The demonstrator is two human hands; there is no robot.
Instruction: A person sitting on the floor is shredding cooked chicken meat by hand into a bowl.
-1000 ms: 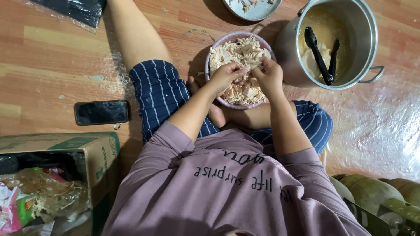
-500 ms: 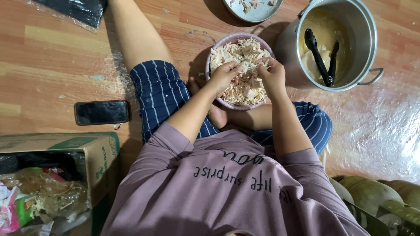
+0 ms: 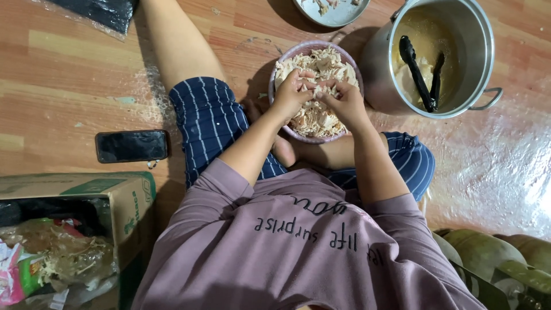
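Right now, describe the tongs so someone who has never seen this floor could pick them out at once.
Find the big steel pot on the wooden floor, right of the bowl that both hands work in. The tongs stand inside it, leaning in pale broth. They are the only black, long-handled tool there.

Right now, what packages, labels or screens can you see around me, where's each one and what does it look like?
Phone: flat on the floor at the left, black rectangle, dark screen.
Cardboard box: bottom left, open, brown with green print.
Wrappers: inside the box, crumpled, pink, green and clear.
Black bag: top left on the floor, in clear plastic.
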